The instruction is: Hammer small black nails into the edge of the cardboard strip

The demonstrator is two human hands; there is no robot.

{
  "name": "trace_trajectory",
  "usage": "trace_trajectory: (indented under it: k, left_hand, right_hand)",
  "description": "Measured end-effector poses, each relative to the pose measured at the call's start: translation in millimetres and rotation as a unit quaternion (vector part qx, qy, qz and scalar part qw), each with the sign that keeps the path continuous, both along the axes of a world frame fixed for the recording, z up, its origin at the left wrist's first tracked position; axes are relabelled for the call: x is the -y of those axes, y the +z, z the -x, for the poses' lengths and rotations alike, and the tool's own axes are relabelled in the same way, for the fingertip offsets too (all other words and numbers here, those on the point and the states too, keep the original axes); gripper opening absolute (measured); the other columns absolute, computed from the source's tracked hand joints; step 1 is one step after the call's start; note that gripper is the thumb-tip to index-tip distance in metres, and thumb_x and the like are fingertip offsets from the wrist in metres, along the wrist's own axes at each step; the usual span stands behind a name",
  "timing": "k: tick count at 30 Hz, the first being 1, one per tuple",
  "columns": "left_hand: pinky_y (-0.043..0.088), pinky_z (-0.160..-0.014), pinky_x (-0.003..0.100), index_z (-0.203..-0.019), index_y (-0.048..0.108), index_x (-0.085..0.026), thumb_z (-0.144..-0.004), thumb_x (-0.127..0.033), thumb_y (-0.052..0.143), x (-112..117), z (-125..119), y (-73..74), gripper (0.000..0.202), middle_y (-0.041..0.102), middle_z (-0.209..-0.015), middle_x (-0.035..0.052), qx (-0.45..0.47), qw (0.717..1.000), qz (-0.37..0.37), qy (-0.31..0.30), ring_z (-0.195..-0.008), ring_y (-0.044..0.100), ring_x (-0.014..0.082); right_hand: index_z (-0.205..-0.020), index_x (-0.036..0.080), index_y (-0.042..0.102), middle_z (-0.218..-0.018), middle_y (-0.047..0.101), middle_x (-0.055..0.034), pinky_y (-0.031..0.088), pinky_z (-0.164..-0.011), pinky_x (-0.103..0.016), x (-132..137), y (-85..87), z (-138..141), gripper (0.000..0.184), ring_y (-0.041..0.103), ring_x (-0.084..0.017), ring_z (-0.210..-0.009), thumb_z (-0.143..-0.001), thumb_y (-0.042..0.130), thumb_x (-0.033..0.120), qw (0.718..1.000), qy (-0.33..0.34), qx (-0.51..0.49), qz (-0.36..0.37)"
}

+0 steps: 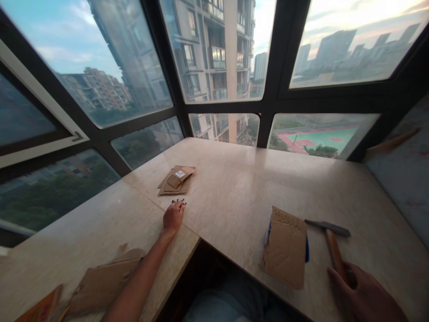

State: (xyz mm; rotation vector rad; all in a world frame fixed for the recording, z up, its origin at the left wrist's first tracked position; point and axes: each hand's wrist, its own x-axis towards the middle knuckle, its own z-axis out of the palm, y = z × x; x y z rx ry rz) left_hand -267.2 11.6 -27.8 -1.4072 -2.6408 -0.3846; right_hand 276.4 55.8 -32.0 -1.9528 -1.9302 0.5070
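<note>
Your right hand (363,293), near right, is clenched on the hammer (334,250) handle. Your left hand (173,218) touches the small nails (178,203) farther left; I cannot tell whether it pinches one. A careless sweep could scatter the loose nails or prick your fingertips.

Open tabletop (234,188) between cardboard stack (176,180) and cardboard sheet (285,248), hammer (333,252) just beside it, window frame (268,107) behind

Beige stone counter (234,179), cardboard stack (176,180) toward the back, small dark nails (178,202) just before it, cardboard sheet (285,250) beside hammer (331,246), cardboard scraps (100,281) at left
</note>
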Motion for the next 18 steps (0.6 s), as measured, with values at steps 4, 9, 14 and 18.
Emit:
trace_trajectory:
  k: [4,9,14,18]
  left_hand:
    - [0.051,-0.087,0.032,-0.118,0.066,-0.016,-0.096,-0.021,0.048,-1,-3,6.4,0.03,0.074,-0.107,0.0122,-0.016,0.999,0.037,-0.014,-0.099,0.069,0.025]
    - [0.051,-0.082,0.034,-0.117,0.062,-0.011,-0.097,-0.02,0.042,-2,-4,16.3,0.029,0.073,-0.103,0.0147,-0.033,0.995,0.085,-0.044,-0.096,0.069,0.0277]
    - [0.05,-0.084,0.036,-0.11,0.06,-0.008,-0.095,-0.008,0.031,-2,-3,21.2,0.033,0.071,-0.102,0.0182,-0.059,0.986,0.136,-0.07,-0.098,0.068,0.0292]
    - [0.05,-0.086,0.037,-0.108,0.061,-0.004,-0.094,-0.006,0.029,-3,-1,23.6,0.035,0.071,-0.099,0.0222,-0.072,0.98,0.168,-0.076,-0.098,0.069,0.0308]
  right_hand:
    - [-0.106,0.012,0.064,-0.106,0.071,-0.0223,0.051,-0.083,-0.045,2,12.5,9,0.055,0.069,-0.036,-0.094,-0.086,0.032,0.052,0.999,-0.012,0.03,0.04]
    - [-0.106,0.012,0.064,-0.107,0.071,-0.0235,0.048,-0.079,-0.045,-1,18.7,17,0.049,0.069,-0.037,-0.091,-0.083,0.035,0.045,0.998,-0.04,0.024,0.046]
    - [-0.112,0.009,0.065,-0.096,0.075,-0.0214,0.05,-0.076,-0.043,-6,16.2,11,0.055,0.071,-0.036,-0.085,-0.079,0.039,0.044,0.996,-0.077,-0.019,0.035]
    - [-0.109,0.012,0.067,-0.101,0.076,-0.0175,0.053,-0.081,-0.04,-5,14.3,7,0.055,0.072,-0.033,-0.094,-0.076,0.043,0.048,0.993,-0.08,-0.088,0.004]
